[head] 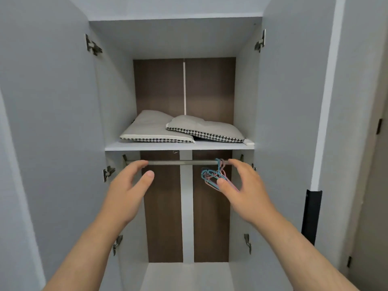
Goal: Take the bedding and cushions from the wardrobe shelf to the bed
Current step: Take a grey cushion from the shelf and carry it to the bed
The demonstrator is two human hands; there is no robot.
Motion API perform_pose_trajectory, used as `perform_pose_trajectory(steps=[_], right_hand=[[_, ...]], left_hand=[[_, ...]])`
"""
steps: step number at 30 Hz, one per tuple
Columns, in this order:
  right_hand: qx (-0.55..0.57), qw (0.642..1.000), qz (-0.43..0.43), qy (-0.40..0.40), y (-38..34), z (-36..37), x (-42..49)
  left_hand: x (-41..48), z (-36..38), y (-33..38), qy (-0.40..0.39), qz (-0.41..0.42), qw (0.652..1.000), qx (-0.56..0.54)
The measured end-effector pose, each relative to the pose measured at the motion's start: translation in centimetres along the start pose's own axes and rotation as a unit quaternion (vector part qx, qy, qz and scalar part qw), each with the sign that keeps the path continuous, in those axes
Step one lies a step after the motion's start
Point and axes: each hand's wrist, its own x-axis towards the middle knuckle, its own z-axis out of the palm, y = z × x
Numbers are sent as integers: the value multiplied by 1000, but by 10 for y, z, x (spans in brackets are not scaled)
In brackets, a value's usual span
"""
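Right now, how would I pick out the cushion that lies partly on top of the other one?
Look into the open wardrobe, at the white shelf just above the clothes rail. Two grey cushions with black-and-white checked edges lie there. The one you want is the right cushion: its left end rests on the left cushion.

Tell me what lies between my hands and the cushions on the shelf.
Head view: the clothes rail and the shelf's front edge run between the left hand, the right hand and the cushions. Blue and pink hangers hang by the right hand.
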Motion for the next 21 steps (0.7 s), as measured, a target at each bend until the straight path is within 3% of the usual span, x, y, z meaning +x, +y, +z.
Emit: perform_pose_trajectory(steps=[21], right_hand=[[-48,994,47,87,115,63,195]], left_hand=[[218,145,-74,-27,50,998,-11]])
